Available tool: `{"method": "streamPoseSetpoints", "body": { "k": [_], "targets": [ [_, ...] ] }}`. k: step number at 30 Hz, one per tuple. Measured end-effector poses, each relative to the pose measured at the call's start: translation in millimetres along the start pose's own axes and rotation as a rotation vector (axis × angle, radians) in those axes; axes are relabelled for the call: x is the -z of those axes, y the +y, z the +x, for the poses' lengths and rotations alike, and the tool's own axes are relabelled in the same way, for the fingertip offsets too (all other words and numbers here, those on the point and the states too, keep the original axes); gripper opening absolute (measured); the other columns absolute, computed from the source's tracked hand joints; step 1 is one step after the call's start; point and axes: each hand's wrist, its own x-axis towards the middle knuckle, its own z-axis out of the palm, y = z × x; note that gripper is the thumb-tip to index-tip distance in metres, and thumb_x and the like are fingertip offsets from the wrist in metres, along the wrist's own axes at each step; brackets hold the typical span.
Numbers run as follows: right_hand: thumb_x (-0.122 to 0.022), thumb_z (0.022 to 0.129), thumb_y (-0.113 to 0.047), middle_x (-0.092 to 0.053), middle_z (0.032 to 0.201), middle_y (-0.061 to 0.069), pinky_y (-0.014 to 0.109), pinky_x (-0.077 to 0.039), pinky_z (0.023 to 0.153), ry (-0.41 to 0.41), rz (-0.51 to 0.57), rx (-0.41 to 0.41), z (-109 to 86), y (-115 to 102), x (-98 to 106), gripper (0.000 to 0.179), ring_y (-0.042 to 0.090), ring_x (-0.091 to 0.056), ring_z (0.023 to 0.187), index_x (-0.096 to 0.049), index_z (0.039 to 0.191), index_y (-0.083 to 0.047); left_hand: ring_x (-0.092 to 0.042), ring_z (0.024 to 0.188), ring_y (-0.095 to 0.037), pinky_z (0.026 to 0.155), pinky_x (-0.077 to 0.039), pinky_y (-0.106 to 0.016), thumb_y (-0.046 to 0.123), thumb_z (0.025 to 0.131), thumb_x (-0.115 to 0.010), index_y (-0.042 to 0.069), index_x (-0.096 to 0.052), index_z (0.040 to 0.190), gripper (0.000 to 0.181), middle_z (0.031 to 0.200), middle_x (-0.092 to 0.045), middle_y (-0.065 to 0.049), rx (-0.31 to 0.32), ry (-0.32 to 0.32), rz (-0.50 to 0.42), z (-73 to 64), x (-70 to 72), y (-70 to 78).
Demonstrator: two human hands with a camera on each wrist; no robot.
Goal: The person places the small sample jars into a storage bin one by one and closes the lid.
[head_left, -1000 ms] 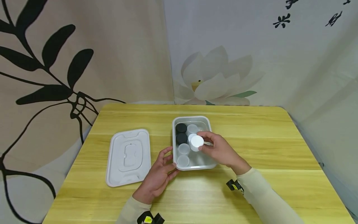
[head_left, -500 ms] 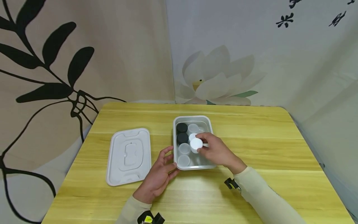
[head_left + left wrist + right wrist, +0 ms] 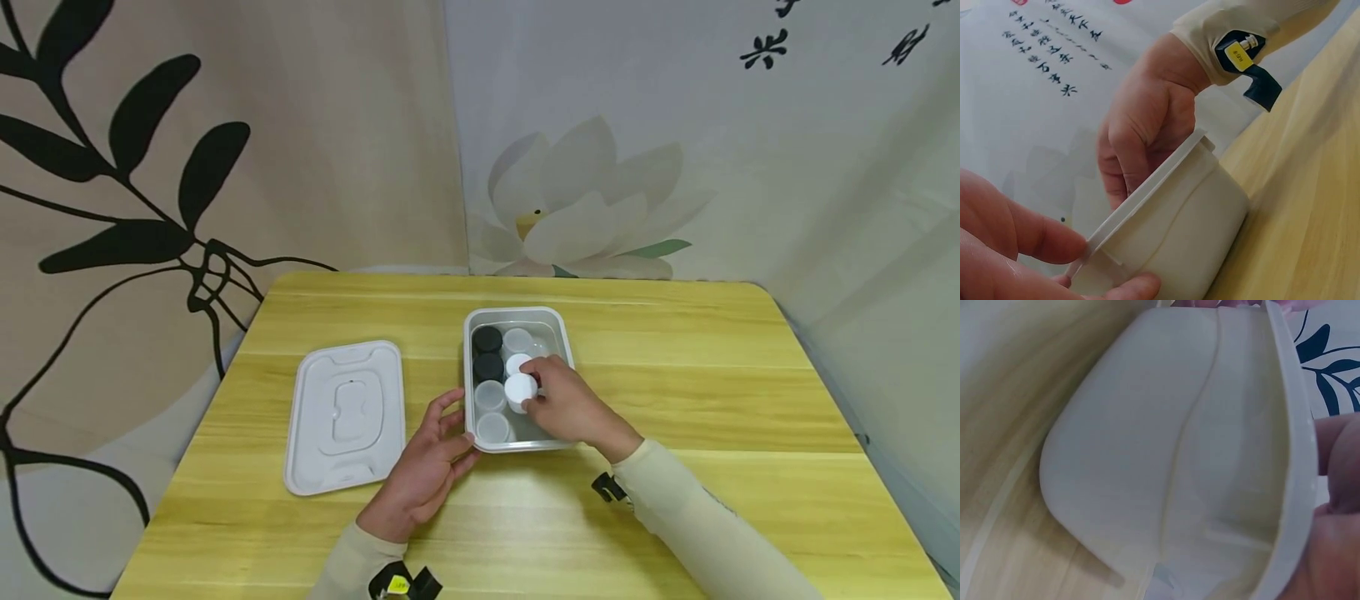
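Note:
A light grey rectangular box stands uncovered on the table. My right hand reaches over its right side and pinches a small round white-topped container between thumb and fingers. Just behind that is another white round top, partly hidden by the fingers. Two black round caps and several translucent round lids are also inside the box. My left hand rests at the box's near left corner, thumb at the rim and fingertips against the outer wall. In the right wrist view, the box wall hides the held container.
A pale grey rectangular lid lies flat on the wooden table, left of the box. Behind the table hang printed curtains with dark leaves and a pale flower.
My right hand has moved slightly left and down in the head view, bringing the white-topped container closer to the translucent lids. My left hand keeps its place at the box corner.

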Motion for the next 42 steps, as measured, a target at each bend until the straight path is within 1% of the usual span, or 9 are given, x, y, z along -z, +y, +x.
{"method": "streamPoseSetpoints", "body": {
  "k": [6, 9, 15, 21, 27, 31, 35, 38, 42],
  "targets": [
    [-0.072, 0.086, 0.002, -0.059, 0.112, 0.019, 0.043, -0.051, 0.096, -0.023, -0.021, -0.04, 0.3, -3.1, -2.1, 0.041, 0.027, -0.054, 0.103, -0.061, 0.125, 0.008, -0.056, 0.125, -0.029, 0.102, -0.05, -0.035, -0.004, 0.105, -0.047, 0.017, -0.025, 0.162, 0.064, 0.158, -0.031, -0.022, -0.001, 0.0, -0.001, -0.2, 0.5, 0.3],
    [-0.07, 0.085, 0.004, -0.058, 0.112, 0.02, 0.046, -0.051, 0.098, -0.033, -0.051, -0.038, 0.1, -4.5, -3.6, 0.041, 0.029, -0.054, 0.105, -0.058, 0.124, 0.008, -0.056, 0.125, -0.028, 0.101, -0.049, -0.035, -0.003, 0.105, -0.047, 0.017, -0.024, 0.162, 0.064, 0.158, -0.031, -0.022, -0.004, -0.002, -0.001, 0.0, 0.3, 0.2],
    [-0.068, 0.085, 0.006, -0.055, 0.113, 0.022, 0.046, -0.05, 0.101, -0.037, -0.086, -0.048, -0.3, -7.1, -7.0, 0.041, 0.033, -0.051, 0.109, -0.056, 0.124, 0.009, -0.056, 0.124, -0.028, 0.102, -0.049, -0.035, -0.003, 0.105, -0.047, 0.017, -0.024, 0.162, 0.064, 0.158, -0.031, -0.022, -0.008, -0.008, 0.001, -0.2, 0.1, 1.2],
    [-0.069, 0.085, 0.003, -0.055, 0.113, 0.024, 0.048, -0.051, 0.1, -0.047, -0.144, -0.03, 0.3, -9.6, -8.3, 0.043, 0.034, -0.052, 0.108, -0.055, 0.124, 0.01, -0.056, 0.124, -0.027, 0.103, -0.049, -0.035, -0.004, 0.106, -0.046, 0.015, -0.024, 0.162, 0.063, 0.159, -0.03, -0.023, -0.012, -0.014, 0.0, -0.7, 0.7, 3.4],
    [-0.07, 0.087, 0.001, -0.055, 0.111, 0.023, 0.05, -0.051, 0.097, -0.067, -0.185, -0.037, 0.7, -10.9, -8.4, 0.042, 0.034, -0.053, 0.105, -0.053, 0.125, 0.01, -0.056, 0.125, -0.028, 0.102, -0.05, -0.033, -0.004, 0.105, -0.045, 0.014, -0.023, 0.161, 0.063, 0.159, -0.029, -0.023, -0.011, -0.02, -0.009, 0.9, 0.8, 3.2],
    [-0.07, 0.09, -0.003, -0.055, 0.112, 0.024, 0.049, -0.052, 0.097, -0.062, -0.19, -0.057, -0.5, -12.3, -7.9, 0.045, 0.034, -0.055, 0.105, -0.051, 0.129, 0.01, -0.056, 0.125, -0.029, 0.102, -0.051, -0.032, -0.005, 0.105, -0.045, 0.014, -0.022, 0.162, 0.063, 0.159, -0.029, -0.024, -0.015, -0.016, -0.009, 0.6, 0.3, 2.8],
    [-0.071, 0.095, -0.011, -0.054, 0.117, 0.026, 0.048, -0.054, 0.096, -0.066, -0.175, -0.088, -4.7, -18.7, -3.3, 0.051, 0.032, -0.057, 0.101, -0.048, 0.137, 0.008, -0.056, 0.124, -0.027, 0.101, -0.051, -0.032, -0.005, 0.106, -0.045, 0.013, -0.022, 0.162, 0.063, 0.158, -0.03, -0.025, -0.014, -0.006, -0.006, -0.4, -0.3, 2.9],
    [-0.071, 0.098, -0.02, -0.054, 0.122, 0.025, 0.048, -0.054, 0.093, -0.043, -0.165, -0.091, -8.5, -26.0, 2.2, 0.056, 0.031, -0.06, 0.098, -0.048, 0.142, 0.006, -0.057, 0.122, -0.025, 0.102, -0.051, -0.032, -0.003, 0.106, -0.045, 0.008, -0.023, 0.162, 0.061, 0.157, -0.032, -0.026, -0.011, 0.019, 0.013, -2.2, 1.0, 3.6],
    [-0.07, 0.1, -0.03, -0.06, 0.128, 0.021, 0.047, -0.055, 0.095, 0.036, -0.138, -0.067, -12.5, -35.5, 7.1, 0.06, 0.032, -0.065, 0.106, -0.048, 0.145, 0.003, -0.053, 0.121, -0.022, 0.102, -0.05, -0.031, 0.003, 0.108, -0.046, -0.004, -0.024, 0.159, 0.057, 0.152, -0.038, -0.027, -0.021, 0.079, 0.054, -8.9, 5.7, 8.2]
  ]
}}
